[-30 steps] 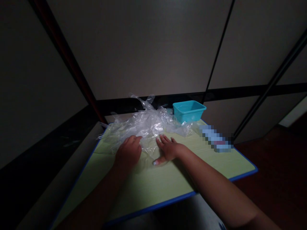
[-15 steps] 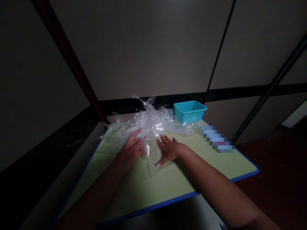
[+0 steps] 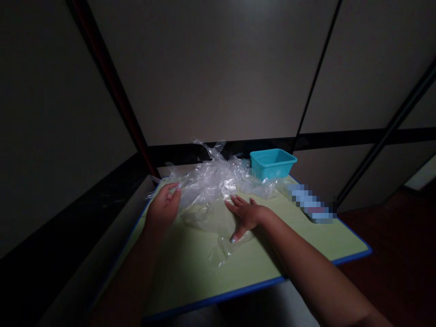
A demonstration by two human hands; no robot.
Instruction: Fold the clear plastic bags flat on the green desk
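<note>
Standing near, I saw a pale green desk (image 3: 184, 277) with blue edge. On its far half lay a heap of clear plastic (image 3: 207, 181). Beside this, at the right, stood a turquoise tub (image 3: 274, 170). The right hand (image 3: 248, 217) rested flat on the plastic, spread apart. The left hand (image 3: 162, 205) was curled at the heap's left; whether it pinched plastic, I could not tell.
</note>
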